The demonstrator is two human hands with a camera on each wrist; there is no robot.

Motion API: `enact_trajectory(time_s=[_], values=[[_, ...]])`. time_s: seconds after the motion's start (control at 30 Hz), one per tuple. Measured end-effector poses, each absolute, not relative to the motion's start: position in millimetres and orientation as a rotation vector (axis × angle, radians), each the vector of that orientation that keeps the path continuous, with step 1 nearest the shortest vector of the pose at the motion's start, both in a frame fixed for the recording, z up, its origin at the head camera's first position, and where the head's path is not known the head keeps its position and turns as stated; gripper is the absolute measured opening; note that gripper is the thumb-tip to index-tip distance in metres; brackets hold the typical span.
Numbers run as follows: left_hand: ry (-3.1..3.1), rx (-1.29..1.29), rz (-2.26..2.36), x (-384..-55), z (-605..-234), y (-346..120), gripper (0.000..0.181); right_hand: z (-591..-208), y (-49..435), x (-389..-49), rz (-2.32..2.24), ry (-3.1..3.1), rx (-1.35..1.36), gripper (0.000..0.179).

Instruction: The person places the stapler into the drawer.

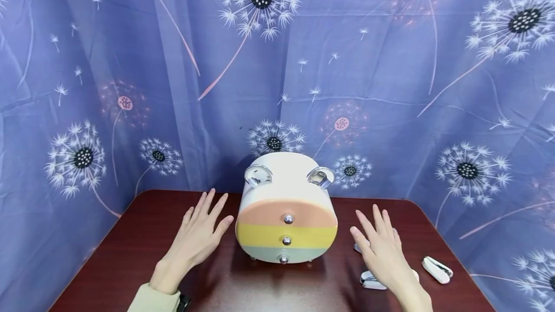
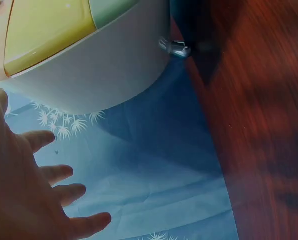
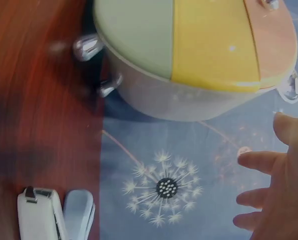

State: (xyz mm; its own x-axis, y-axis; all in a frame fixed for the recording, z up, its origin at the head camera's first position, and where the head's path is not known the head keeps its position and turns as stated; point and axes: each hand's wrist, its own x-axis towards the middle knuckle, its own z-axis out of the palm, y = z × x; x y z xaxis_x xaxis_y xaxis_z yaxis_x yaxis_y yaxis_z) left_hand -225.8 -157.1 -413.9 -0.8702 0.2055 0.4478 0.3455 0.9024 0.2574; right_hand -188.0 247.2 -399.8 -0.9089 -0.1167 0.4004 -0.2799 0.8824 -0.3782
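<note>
A small white drawer chest (image 1: 284, 177) with a rounded body stands on the table. Its front carries a peach drawer (image 1: 264, 214), a yellow drawer (image 1: 264, 236) and a pale green drawer (image 1: 262, 253), each with a round silver knob. Two ring-shaped silver ears top it. To its left my left hand (image 1: 195, 237) is held with fingers spread, holding nothing. My right hand (image 1: 383, 249) hovers on the other side, fingers extended and likewise holding nothing. All three drawers look pushed in.
Right of the chest lie a white stapler (image 1: 437, 269) and another white stapler (image 1: 372, 280), partly covered by my right hand. A blue-grey stapler (image 3: 79, 215) lies beside a white one in the right wrist view. A blue dandelion-print curtain (image 1: 208, 61) hangs behind the dark red-brown table (image 1: 130, 254).
</note>
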Motion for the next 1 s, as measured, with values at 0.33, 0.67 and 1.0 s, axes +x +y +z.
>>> enact_trajectory(time_s=[0.33, 0.67, 1.0], values=[[-2.593, -0.463, -0.513, -225, -411, -153, 0.052, -389, 237, -178, 0.64, -2.631, 0.352, 0.05], [-2.554, -0.47, -0.623, -223, -408, -148, 0.047, -378, 225, -171, 0.638, -2.529, 0.443, 0.046], [-2.564, -0.498, -0.766, -223, -401, -142, 0.043, -371, 214, -166, 0.632, -2.424, 0.533, 0.044]])
